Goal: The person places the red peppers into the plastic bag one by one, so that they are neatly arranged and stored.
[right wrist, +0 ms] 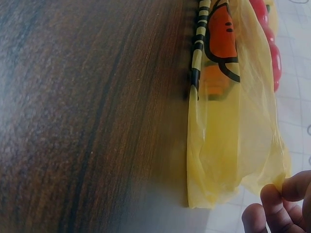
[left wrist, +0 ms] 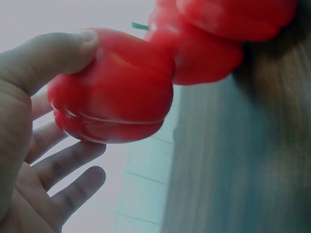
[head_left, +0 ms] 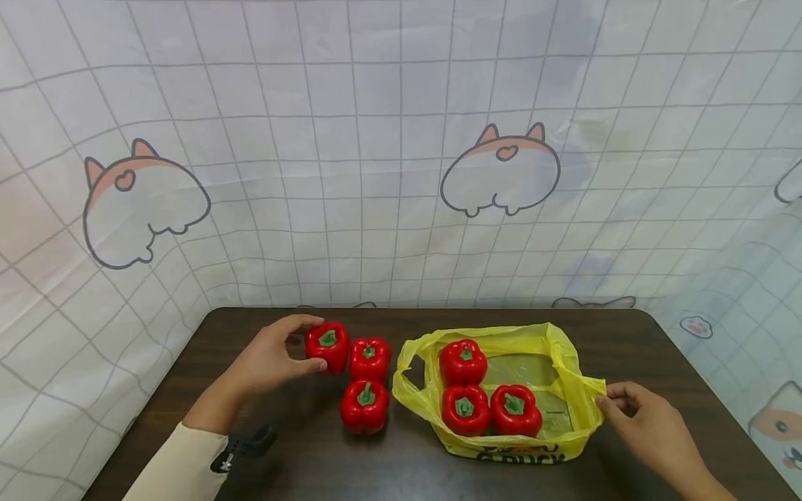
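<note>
At the table's back left, my left hand [head_left: 271,358] holds a red bell pepper [head_left: 328,346] between thumb and fingers. The left wrist view shows the thumb on the near side of that pepper [left wrist: 114,92], with some fingers spread below it. Two more red peppers, one behind [head_left: 370,358] and one in front [head_left: 365,409], stand just right of it. Right of these, a yellow plastic bag [head_left: 579,390] lies with its mouth spread, three red peppers [head_left: 464,362] inside. My right hand [head_left: 651,424] pinches the bag's right edge with thumb and fingertips; the right wrist view shows this pinch [right wrist: 282,194] too.
Everything rests on a dark wood-grain table [head_left: 301,459]. A pale cloth [head_left: 376,174] with grid lines and cartoon animals hangs behind and around the table. A black band [head_left: 250,442] is on my left wrist.
</note>
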Demonstrator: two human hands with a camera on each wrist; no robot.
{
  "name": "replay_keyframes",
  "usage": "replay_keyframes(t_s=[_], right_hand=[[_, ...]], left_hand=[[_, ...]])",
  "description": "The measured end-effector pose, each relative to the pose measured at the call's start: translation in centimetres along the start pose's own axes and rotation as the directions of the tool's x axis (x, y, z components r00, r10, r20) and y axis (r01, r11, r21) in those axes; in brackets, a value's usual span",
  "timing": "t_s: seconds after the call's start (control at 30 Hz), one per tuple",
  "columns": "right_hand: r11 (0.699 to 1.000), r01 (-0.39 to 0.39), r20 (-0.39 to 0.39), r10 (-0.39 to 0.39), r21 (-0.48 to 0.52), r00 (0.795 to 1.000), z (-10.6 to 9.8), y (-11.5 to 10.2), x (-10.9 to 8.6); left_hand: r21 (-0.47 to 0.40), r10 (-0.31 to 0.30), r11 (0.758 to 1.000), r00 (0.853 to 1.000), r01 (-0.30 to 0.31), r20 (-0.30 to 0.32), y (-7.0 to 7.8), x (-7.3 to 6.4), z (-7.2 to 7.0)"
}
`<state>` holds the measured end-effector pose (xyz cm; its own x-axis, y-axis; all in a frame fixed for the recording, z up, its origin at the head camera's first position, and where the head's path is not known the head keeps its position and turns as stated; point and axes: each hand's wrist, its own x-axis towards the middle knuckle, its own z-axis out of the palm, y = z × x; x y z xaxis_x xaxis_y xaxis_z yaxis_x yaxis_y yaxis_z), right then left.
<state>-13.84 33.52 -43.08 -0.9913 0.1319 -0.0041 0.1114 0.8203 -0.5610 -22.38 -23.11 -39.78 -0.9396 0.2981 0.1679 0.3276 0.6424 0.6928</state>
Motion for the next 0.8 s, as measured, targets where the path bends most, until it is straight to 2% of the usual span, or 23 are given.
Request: replay_keyframes(t_s=[0.27, 0.43, 0.57, 0.8], right_hand=[[1.0, 0.014, -0.013, -0.014, 0.006, 1.0, 0.0, -0.1, -0.1], [1.0, 0.021, -0.016, -0.021, 0.009, 1.0, 0.0, -0.1, -0.1], [1.0, 0.021, -0.018, -0.02, 0.009, 1.0, 0.0, -0.1, -0.1], [1.0, 0.009, -0.006, -0.009, 0.007, 1.0, -0.1, -0.2, -0.1]], left_hand=[[0.054, 0.057, 0.997, 0.998, -0.055, -0.032, 2.6, 0.8, -0.6], [0.051, 0.13, 0.99, 0.991, -0.128, -0.023, 4.0, 1.5, -0.5], [0.043, 0.169, 0.985, 0.986, -0.169, 0.0, 4.9, 2.1, -0.1], [0.035, 0.179, 0.983, 0.984, -0.18, 0.02, 6.4, 3.0, 1.2]])
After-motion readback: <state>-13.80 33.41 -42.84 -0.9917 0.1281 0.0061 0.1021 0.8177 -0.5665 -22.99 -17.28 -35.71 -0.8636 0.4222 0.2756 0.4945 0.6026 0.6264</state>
